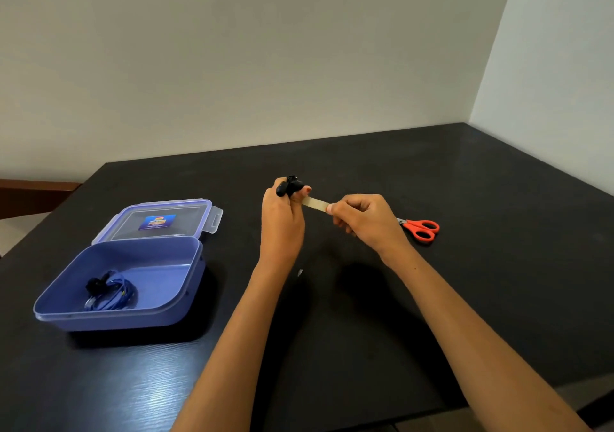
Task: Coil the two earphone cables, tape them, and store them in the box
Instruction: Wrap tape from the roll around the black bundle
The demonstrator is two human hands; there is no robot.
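Above the middle of the black table, my left hand [281,219] grips a coiled black earphone cable [289,184], whose top sticks out over my fingers. A short strip of pale tape [315,203] stretches from that coil to my right hand [362,220], which pinches its free end. To the left stands the open blue plastic box [83,313]. Inside it lies a coiled blue earphone cable [111,290] with black earbuds.
The box's clear lid [159,220] lies flat behind the box, latch flaps out. Red-handled scissors [422,229] rest on the table [465,282] just right of my right hand. Walls close off the far and right sides.
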